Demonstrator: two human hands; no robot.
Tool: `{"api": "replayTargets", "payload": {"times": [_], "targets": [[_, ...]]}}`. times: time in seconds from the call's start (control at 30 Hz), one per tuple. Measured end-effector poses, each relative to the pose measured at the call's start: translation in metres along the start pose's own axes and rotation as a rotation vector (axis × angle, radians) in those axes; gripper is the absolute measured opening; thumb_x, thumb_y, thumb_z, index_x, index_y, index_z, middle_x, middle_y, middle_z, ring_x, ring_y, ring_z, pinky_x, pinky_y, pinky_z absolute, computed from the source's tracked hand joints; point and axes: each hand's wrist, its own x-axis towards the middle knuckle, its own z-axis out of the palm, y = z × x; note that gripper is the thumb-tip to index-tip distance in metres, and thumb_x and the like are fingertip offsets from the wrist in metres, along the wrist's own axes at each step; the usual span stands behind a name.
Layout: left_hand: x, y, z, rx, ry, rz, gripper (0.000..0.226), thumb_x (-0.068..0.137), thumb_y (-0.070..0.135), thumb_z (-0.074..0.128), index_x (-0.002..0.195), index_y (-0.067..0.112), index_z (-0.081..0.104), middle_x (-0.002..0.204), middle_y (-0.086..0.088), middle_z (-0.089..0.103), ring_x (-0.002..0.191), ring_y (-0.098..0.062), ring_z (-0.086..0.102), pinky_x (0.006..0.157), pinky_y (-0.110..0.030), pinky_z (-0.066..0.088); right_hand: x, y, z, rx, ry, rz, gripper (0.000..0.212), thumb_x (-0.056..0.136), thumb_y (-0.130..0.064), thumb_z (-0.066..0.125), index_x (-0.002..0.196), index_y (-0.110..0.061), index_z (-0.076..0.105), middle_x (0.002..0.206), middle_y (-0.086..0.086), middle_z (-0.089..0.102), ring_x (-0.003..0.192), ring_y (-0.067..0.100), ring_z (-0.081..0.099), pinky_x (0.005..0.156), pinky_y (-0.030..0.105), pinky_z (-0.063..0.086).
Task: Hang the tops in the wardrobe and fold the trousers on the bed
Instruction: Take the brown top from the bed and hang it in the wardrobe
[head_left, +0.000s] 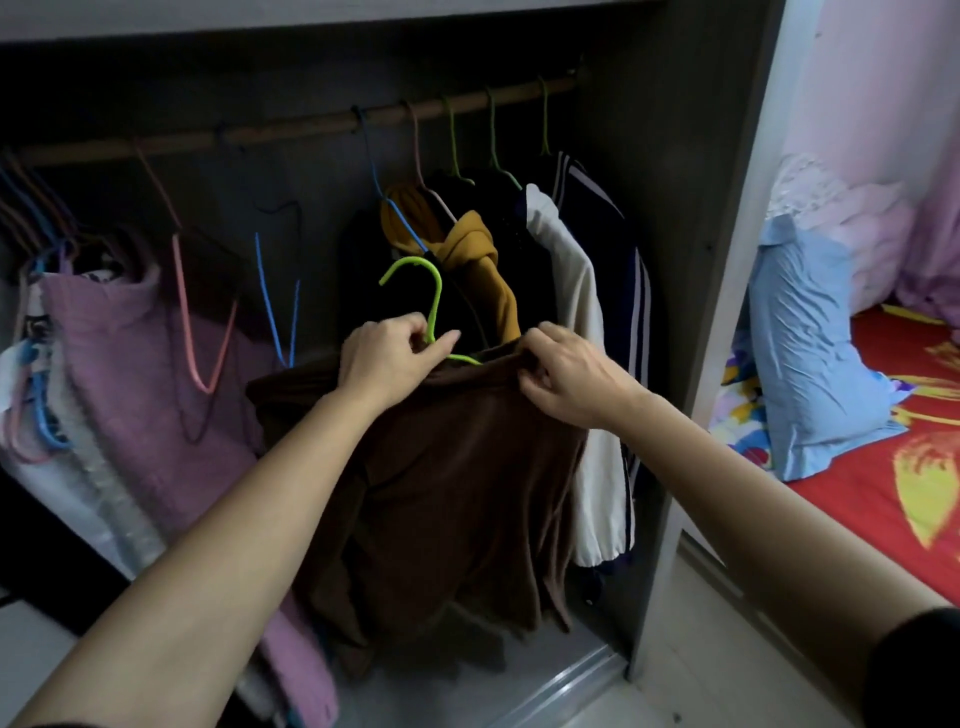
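- Both hands are closed on one garment: the left hand (390, 358) pinches the neck of a green hanger (434, 312) below its hook, and the right hand (563, 378) has its fingers bunched tight on the collar edge of the brown top (457, 478).
- Far left of the brown top, a pink knitted garment (150, 374) already hangs from the wardrobe rail (291, 130), with empty pink and blue hangers between it and the brown top.
- At the centre, the brown top drapes from the green hanger, held low in front of the wardrobe; the hook is well below the rail, so this top is not yet hung.
- Just behind and right of the brown top, a mustard hoodie (467, 249), a white jacket (582, 291) and a striped dark jacket (623, 228) hang on the rail, so part of the hanging looks done.
- Far right of the brown top lies the bed (893, 467) with a blue pillow (810, 343); no trousers show there, so I cannot judge the folding.
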Motion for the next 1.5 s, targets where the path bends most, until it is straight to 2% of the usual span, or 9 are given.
{"api": "replayTargets", "payload": {"times": [0.13, 0.27, 0.43, 0.53, 0.8, 1.03, 1.2, 1.37, 1.5], "targets": [[0.005, 0.008, -0.003, -0.306, -0.111, -0.118, 0.060, 0.056, 0.084, 0.066, 0.059, 0.025, 0.059, 0.052, 0.007, 0.059, 0.049, -0.003, 0.054, 0.047, -0.015, 0.038, 0.006, -0.004, 0.004, 0.021, -0.098, 0.072, 0.035, 0.102, -0.042, 0.047, 0.126, -0.018, 0.056, 0.114, 0.005, 0.059, 0.103, 0.025, 0.058, 0.089, 0.035, 0.045], [-0.001, 0.002, -0.002, -0.585, -0.270, -0.195, 0.030, 0.060, 0.060, 0.080, 0.071, 0.032, 0.077, 0.069, 0.008, 0.073, 0.065, -0.005, 0.065, 0.065, -0.024, 0.050, 0.006, 0.002, 0.005, -0.010, -0.095, 0.063, 0.037, 0.104, -0.042, 0.044, 0.123, -0.020, 0.067, 0.123, 0.004, 0.061, 0.113, 0.027, 0.056, 0.099, 0.041, 0.045], [0.000, -0.024, -0.013, -0.932, 0.006, -0.425, 0.005, 0.077, 0.028, 0.081, 0.079, 0.024, 0.080, 0.083, -0.004, 0.076, 0.079, -0.014, 0.068, 0.084, -0.035, 0.053, -0.002, 0.025, 0.003, 0.087, -0.204, 0.224, 0.034, 0.102, -0.042, 0.050, 0.119, -0.021, 0.070, 0.124, 0.003, 0.059, 0.115, 0.022, 0.057, 0.099, 0.038, 0.046], [0.000, -0.022, -0.014, -0.937, 0.003, -0.409, 0.004, 0.078, 0.027, 0.082, 0.078, 0.023, 0.080, 0.080, -0.001, 0.076, 0.075, -0.011, 0.068, 0.077, -0.028, 0.055, -0.001, 0.025, 0.009, 0.210, -0.239, 0.251, 0.031, 0.100, -0.041, 0.054, 0.110, -0.019, 0.072, 0.115, 0.002, 0.061, 0.109, 0.019, 0.058, 0.099, 0.037, 0.045], [-0.005, 0.001, 0.000, -1.021, -0.052, -0.364, 0.011, 0.075, 0.032, 0.082, 0.079, 0.022, 0.079, 0.077, -0.002, 0.076, 0.072, -0.009, 0.069, 0.068, -0.019, 0.053, 0.025, -0.010, 0.019, 0.399, -0.254, 0.369, 0.057, 0.095, -0.067, 0.046, 0.059, -0.024, 0.057, 0.057, -0.007, 0.055, 0.053, 0.004, 0.053, 0.056, 0.023, 0.042], [-0.017, -0.025, 0.013, -0.924, 0.143, -0.543, 0.019, 0.088, 0.031, 0.072, 0.072, 0.021, 0.071, 0.053, 0.007, 0.061, 0.048, -0.002, 0.052, 0.048, -0.015, 0.043, 0.023, -0.004, 0.016, 0.556, -0.343, 0.462, 0.038, 0.097, -0.044, 0.051, 0.071, -0.026, 0.071, 0.073, -0.001, 0.068, 0.071, 0.011, 0.060, 0.069, 0.028, 0.046], [-0.029, -0.027, 0.022, -0.749, 0.104, -0.468, 0.029, 0.089, 0.045, 0.062, 0.067, 0.026, 0.066, 0.054, 0.008, 0.062, 0.050, -0.002, 0.054, 0.052, -0.018, 0.044, 0.017, -0.009, 0.033, 0.369, -0.187, 0.477, 0.047, 0.086, -0.068, 0.058, 0.064, -0.027, 0.066, 0.058, -0.007, 0.059, 0.060, 0.010, 0.057, 0.060, 0.035, 0.045], [-0.077, -0.046, 0.054, -0.390, 0.040, -0.555, 0.009, 0.089, 0.023, 0.060, 0.083, 0.022, 0.054, 0.075, 0.007, 0.059, 0.080, -0.025, 0.061, 0.069, -0.033, 0.042, 0.019, -0.006, 0.017, 0.409, -0.051, 0.544, 0.054, 0.079, -0.078, 0.052, 0.054, -0.031, 0.062, 0.049, -0.013, 0.056, 0.048, 0.003, 0.053, 0.051, 0.032, 0.038], [-0.106, -0.037, 0.081, -0.518, -0.246, -0.788, 0.050, 0.074, 0.044, 0.078, 0.108, 0.020, 0.050, 0.108, 0.000, 0.056, 0.099, -0.020, 0.058, 0.083, -0.030, 0.047, 0.021, -0.009, 0.007, 0.387, 0.135, 0.573, 0.062, 0.079, -0.087, 0.045, 0.046, -0.036, 0.057, 0.040, -0.014, 0.050, 0.039, 0.002, 0.048, 0.043, 0.024, 0.031]]}}
